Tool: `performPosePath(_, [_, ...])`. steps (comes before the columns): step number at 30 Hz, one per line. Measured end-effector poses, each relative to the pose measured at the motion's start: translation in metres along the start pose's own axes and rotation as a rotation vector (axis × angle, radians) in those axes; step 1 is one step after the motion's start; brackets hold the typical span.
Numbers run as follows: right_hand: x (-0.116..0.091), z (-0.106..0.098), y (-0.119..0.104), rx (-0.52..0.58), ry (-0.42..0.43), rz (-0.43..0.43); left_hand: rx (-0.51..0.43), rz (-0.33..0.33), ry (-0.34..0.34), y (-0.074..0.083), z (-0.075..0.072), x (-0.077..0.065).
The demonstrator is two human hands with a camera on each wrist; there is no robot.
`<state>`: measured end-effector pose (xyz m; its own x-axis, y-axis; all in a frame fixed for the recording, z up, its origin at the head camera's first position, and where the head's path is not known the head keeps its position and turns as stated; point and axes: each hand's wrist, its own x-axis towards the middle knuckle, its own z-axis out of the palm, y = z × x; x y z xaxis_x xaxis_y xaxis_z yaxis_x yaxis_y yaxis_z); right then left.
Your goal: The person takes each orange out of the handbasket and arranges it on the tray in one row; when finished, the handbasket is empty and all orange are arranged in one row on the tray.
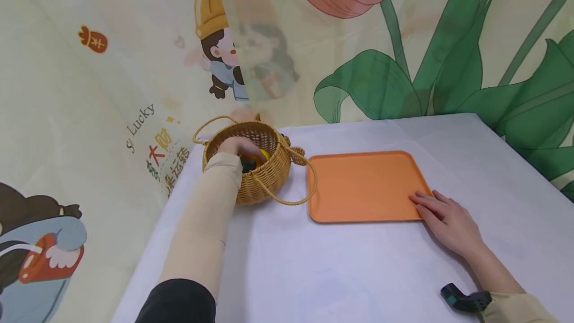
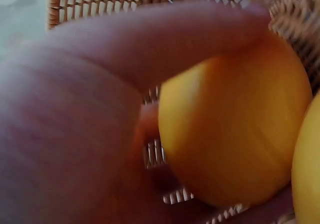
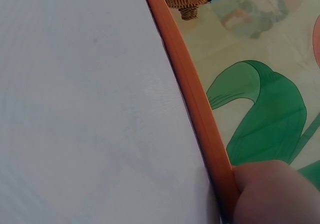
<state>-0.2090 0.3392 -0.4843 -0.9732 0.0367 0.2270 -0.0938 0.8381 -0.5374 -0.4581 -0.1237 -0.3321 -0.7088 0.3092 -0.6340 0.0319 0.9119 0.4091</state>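
Inside the wicker basket [image 1: 269,183], my left hand [image 1: 239,147] reaches down past the rim. The left wrist view shows its thumb over the top of a smooth, round orange-yellow fruit [image 2: 240,129], with fingers curled beneath. Right beside that is a second yellow fruit [image 2: 309,169], cut off by the frame. My right hand [image 1: 450,226] rests at the front right corner of the orange tray [image 1: 363,188], its fingers lying extended over the rim. In the right wrist view, part of that hand meets the tray's edge.
The basket's looped handles [image 1: 311,191] hang outward, one reaching over the tray's left edge. A white cloth [image 1: 314,273] covers the table. Printed fabric [image 1: 287,64] hangs behind and to the left. A dark device [image 1: 466,300] sits at my right wrist.
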Motion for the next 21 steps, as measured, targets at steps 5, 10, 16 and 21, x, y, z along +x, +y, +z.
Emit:
performPosePath(5, [0.0027,-0.0018,0.0002,-0.016,-0.005,-0.011,-0.031,0.017,0.018,-0.0021,0.0035,-0.0017])
performPosePath(10, [0.003,-0.0007,-0.0006,-0.014,-0.013,-0.014,-0.105,0.0,0.054,-0.0064,0.0052,-0.0018])
performPosePath(16, [0.001,0.0026,0.0002,-0.011,-0.014,-0.021,-0.067,0.0,0.065,-0.0044,0.0057,-0.0029])
performPosePath(21, [0.0,0.0041,0.0005,-0.013,-0.013,-0.022,-0.106,-0.05,0.157,-0.0026,0.0051,-0.0033])
